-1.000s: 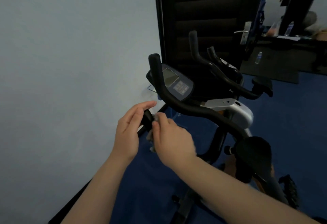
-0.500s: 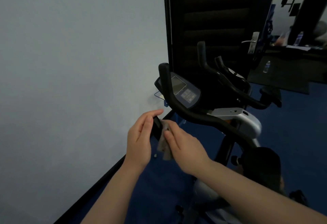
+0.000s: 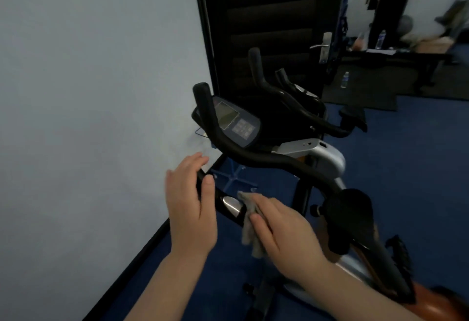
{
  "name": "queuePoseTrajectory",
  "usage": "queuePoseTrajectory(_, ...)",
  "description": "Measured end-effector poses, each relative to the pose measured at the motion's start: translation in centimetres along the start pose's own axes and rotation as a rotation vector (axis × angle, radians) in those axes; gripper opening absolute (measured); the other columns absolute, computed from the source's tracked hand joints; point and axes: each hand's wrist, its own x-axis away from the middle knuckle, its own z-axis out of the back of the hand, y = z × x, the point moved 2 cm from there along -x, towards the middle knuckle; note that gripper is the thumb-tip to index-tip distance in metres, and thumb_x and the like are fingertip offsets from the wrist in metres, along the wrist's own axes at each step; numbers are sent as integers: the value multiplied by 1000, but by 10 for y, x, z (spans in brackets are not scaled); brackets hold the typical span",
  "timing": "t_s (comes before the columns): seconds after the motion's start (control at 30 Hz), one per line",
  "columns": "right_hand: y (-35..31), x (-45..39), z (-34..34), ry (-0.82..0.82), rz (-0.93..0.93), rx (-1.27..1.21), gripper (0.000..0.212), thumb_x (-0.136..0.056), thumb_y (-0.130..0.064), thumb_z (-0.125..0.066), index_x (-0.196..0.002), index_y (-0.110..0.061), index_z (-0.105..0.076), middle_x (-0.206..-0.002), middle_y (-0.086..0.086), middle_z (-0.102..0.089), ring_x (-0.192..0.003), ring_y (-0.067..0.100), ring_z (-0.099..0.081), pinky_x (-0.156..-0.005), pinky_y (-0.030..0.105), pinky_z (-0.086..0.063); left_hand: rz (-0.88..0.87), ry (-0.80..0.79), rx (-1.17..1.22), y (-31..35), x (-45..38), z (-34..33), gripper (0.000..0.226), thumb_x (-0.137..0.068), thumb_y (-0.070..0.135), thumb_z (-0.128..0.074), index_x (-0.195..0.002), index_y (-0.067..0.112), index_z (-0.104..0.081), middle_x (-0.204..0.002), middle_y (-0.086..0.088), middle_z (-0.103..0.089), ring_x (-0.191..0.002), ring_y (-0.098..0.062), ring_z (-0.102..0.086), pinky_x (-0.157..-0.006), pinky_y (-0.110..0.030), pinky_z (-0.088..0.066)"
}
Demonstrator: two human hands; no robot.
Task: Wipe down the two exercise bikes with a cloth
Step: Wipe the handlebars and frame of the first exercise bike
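The near exercise bike has a black handlebar, a grey console and a black saddle. My left hand holds the left handlebar end between thumb and fingers, just above a silver sensor plate. Lower on that same bar, my right hand grips a grey cloth and presses it against the bar beside the plate. The second bike's handlebars stand behind the first, with most of its frame hidden.
A white wall runs close along the left. A dark door with a silver handle stands behind the bikes. A water bottle sits on the floor at the back right, near a dark bench with clutter. The floor is blue.
My right hand has slid the cloth down the bar, uncovering the silver sensor plate. My left hand's fingers have loosened on the bar end. The view has shifted slightly.
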Motion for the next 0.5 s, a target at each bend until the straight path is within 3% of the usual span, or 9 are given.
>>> queuePoseTrajectory(0.07, 14, 13, 4, 23, 38, 72, 44, -99, -42, -34, -140, -28, -46, -104, -11, -57, -94, 9, -54, -83, 28, -44, -95, 32, -84, 10, 7, -6, 31, -101, 23, -37, -124, 21, -56, -139, 9, -49, -141, -9, -34, -122, -32, -5)
queuePoseTrajectory(0.17, 27, 11, 11, 124, -20, 127, 40, -98, -34, -35, -125, -18, -59, -100, -5, -58, -97, 15, -54, -93, 35, -43, -269, -128, -97, 22, 15, -22, 31, -101, 23, -37, -120, 17, -61, -136, 5, -55, -138, -13, -40, -122, -34, -10)
queuePoseTrajectory(0.23, 24, 12, 6, 177, -109, 105, 39, -99, -32, -31, -124, -20, -58, -104, -7, -58, -104, 12, -53, -109, 39, -33, -262, -233, -146, 21, 15, -33, 35, -101, 25, -35, -111, 15, -66, -119, 4, -66, -123, -13, -55, -121, -32, -12)
queuePoseTrajectory(0.3, 16, 19, -5, 208, -160, 71, 37, -99, -29, -31, -127, -25, -55, -111, -9, -57, -115, 10, -49, -117, 38, -21, -263, -270, -308, 18, 16, -40, 40, -101, 26, -32, -96, 16, -71, -93, 5, -71, -96, -14, -65, -120, -35, -18)
queuePoseTrajectory(0.4, 14, 26, -1, 132, -89, 149, 38, -100, -30, -30, -129, -23, -53, -119, -7, -58, -122, 11, -48, -118, 34, -18, -294, -266, -465, 14, 17, -44, 42, -100, 26, -34, -74, 17, -66, -65, 7, -63, -66, -15, -59, -110, -42, -34)
queuePoseTrajectory(0.5, 24, 19, 7, 113, -113, 106, 35, -102, -25, -32, -129, -21, -53, -123, -6, -57, -123, 10, -49, -119, 28, -15, -339, -245, -499, 14, 16, -42, 38, -99, 25, -41, -64, 18, -54, -56, 7, -53, -57, -15, -46, -88, -40, -46)
